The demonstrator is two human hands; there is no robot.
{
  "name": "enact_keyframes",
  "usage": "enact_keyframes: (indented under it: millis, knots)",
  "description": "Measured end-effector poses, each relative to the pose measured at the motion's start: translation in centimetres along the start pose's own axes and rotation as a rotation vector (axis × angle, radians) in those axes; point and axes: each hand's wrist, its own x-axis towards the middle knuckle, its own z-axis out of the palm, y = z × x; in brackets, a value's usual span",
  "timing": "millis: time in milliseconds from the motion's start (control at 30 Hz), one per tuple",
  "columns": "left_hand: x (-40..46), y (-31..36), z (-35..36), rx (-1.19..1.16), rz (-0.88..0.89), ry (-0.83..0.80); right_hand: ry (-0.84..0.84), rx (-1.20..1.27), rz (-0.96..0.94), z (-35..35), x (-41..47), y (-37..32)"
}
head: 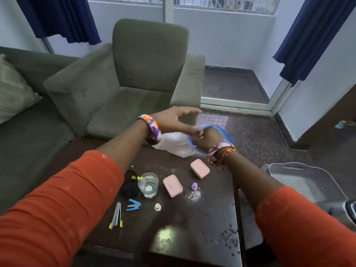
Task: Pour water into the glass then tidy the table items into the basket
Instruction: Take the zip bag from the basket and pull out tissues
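- A dark counter stands before a green armchair.
- Right hand fingers clamp a zip bag at the far edge; left hand fingers spread apart above it.
- The filled glass stands near left; the basket sits right, off the counter.
- Risk: a sleeve sweeping back could topple the glass.

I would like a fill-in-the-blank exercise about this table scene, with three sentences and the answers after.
1. The glass on the table already holds ____.
2. The two small boxes with lids, one beside the glass and one farther back, are both ____ in colour.
3. The right hand grips a clear plastic bag whose zip edge is ____.

Missing words: water; pink; blue
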Motion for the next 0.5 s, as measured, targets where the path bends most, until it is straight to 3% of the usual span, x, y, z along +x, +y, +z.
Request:
enact_keyframes:
  millis: [100,133,267,500]
  knots:
    - [-0.9,-3.6,0.5,0.490,-0.212,-0.085,0.020,0.294,0.065,0.0,0.5,0.2]
    - [-1.1,-4.6,1.0,0.511,-0.219,-0.041,0.028,0.385,0.087,-0.2,0.5,0.2]
    - [-1.4,-6.4,2.2,0.193,-0.173,0.250,-0.035,0.619,0.226,-1.1,0.9,0.5]
    - [-1.4,-8.6,3.2,-0.044,-0.289,0.168,0.032,1.087,0.425,-2.9,1.1,3.5]
